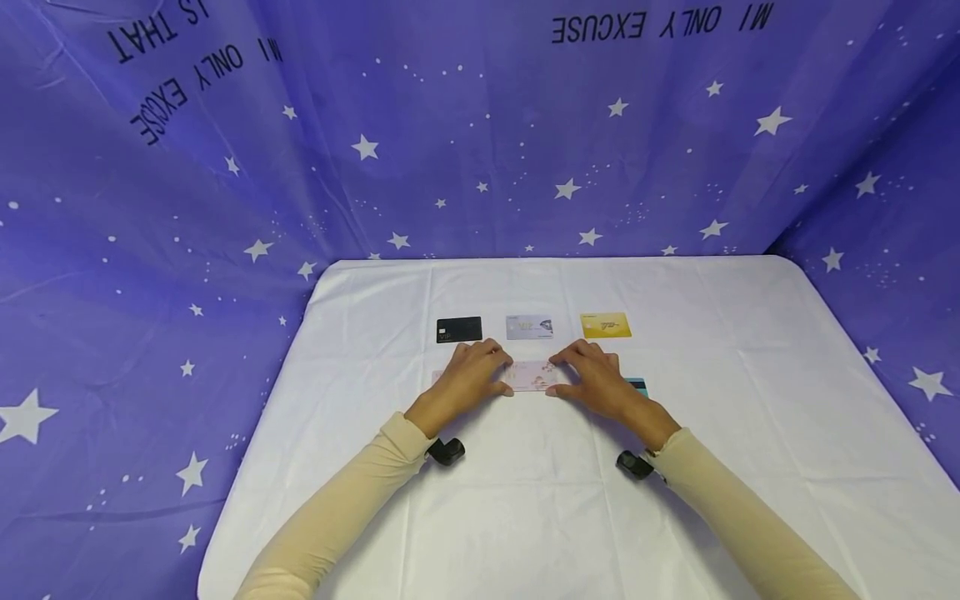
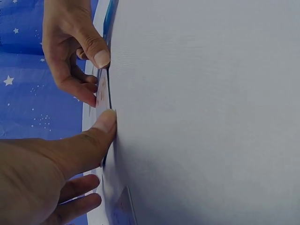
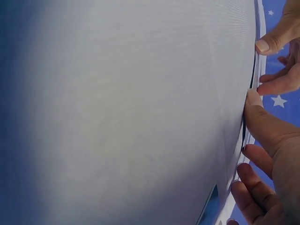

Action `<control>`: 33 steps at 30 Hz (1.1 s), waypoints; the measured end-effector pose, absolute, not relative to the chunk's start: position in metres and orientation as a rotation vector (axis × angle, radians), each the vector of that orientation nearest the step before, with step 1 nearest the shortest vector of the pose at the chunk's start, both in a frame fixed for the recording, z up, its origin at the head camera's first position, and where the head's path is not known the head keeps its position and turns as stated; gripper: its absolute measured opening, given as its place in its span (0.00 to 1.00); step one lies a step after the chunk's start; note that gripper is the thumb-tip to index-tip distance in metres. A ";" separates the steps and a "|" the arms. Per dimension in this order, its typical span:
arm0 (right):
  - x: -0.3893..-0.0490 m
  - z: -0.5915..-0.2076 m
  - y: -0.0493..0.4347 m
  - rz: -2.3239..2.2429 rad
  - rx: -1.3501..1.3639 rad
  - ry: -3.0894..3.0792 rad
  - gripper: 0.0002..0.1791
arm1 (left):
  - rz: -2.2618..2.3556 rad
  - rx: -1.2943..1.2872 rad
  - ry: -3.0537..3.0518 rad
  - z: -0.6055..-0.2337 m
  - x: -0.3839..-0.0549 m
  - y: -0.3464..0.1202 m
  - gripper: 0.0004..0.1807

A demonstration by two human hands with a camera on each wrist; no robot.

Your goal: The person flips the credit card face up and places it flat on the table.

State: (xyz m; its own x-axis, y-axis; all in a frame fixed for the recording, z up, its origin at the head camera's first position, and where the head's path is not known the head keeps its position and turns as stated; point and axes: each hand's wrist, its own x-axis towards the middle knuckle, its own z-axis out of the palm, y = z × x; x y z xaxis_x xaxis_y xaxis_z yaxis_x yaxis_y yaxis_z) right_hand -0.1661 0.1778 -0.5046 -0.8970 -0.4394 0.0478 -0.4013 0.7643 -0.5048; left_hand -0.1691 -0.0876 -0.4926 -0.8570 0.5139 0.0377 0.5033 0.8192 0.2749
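A pale pink card [image 1: 531,376] with a small printed pattern lies between both hands, in the middle of the nearer row. My left hand [image 1: 471,377] pinches its left end, thumb at the near edge and index finger at the far edge. At the other end my right hand [image 1: 596,379] pinches it the same way. In the left wrist view the card [image 2: 102,89] shows nearly edge-on. Another pinkish card [image 1: 437,377] is mostly hidden under the left hand. Partly behind the right hand lies a blue card [image 1: 637,385] with a dark stripe.
Farther back, a black card [image 1: 459,329], a silver card [image 1: 529,327] and a yellow card [image 1: 607,325] lie in a row. All rest on a white-covered table [image 1: 525,517]. Purple star-patterned curtains [image 1: 480,150] hang behind it and at both sides.
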 end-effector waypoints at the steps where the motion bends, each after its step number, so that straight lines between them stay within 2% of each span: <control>1: -0.166 -0.505 0.178 -0.802 -0.683 2.879 0.29 | 0.429 0.827 2.964 -0.493 -0.169 -0.087 0.31; 26: -0.166 -0.504 0.179 -0.787 -0.671 2.880 0.30 | 0.420 0.846 2.979 -0.492 -0.169 -0.090 0.31; 33: -0.169 -0.495 0.185 -0.756 -0.667 2.867 0.35 | 0.456 0.823 2.914 -0.486 -0.169 -0.081 0.33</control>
